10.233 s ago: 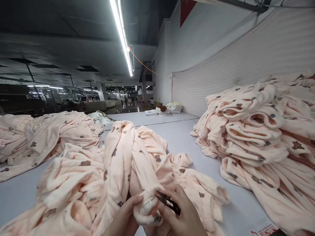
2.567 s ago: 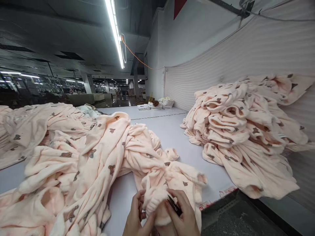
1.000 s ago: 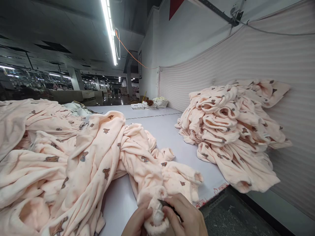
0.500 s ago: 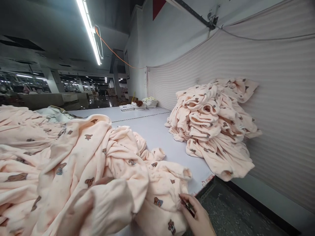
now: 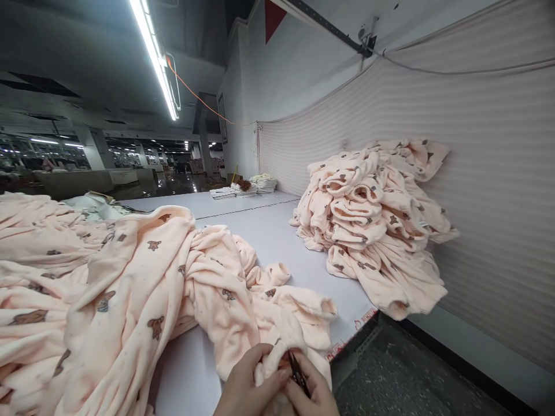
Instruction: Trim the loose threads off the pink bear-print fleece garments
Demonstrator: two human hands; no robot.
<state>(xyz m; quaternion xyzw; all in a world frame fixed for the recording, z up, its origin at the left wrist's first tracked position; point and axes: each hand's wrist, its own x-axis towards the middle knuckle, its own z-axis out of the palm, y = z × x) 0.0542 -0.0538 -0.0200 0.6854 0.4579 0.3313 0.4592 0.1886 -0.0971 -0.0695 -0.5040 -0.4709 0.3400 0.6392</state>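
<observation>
My left hand (image 5: 248,382) pinches a hemmed edge of a pale pink fleece garment (image 5: 284,330) printed with small brown bears. Close beside it, my right hand (image 5: 315,394) is closed around dark thread snips (image 5: 297,371), their tips against the folded edge. Part of the cloth is hidden under my fingers. The garment spreads over the front of the table, with an open cuff pointing right. To the left lies a large loose heap of the same printed fleece (image 5: 117,300).
On the right, a tall pile of matching garments (image 5: 359,214) overhangs the edge of the white table (image 5: 277,231). Stacked white cloths (image 5: 263,184) sit at the far end. A striped curtain (image 5: 489,173) hangs along the wall, and dark floor (image 5: 390,370) shows below right.
My left hand has moved right, bringing a garment edge over to my right hand. The snips have shifted slightly left and down to meet the cloth, and bare table now shows at the front.
</observation>
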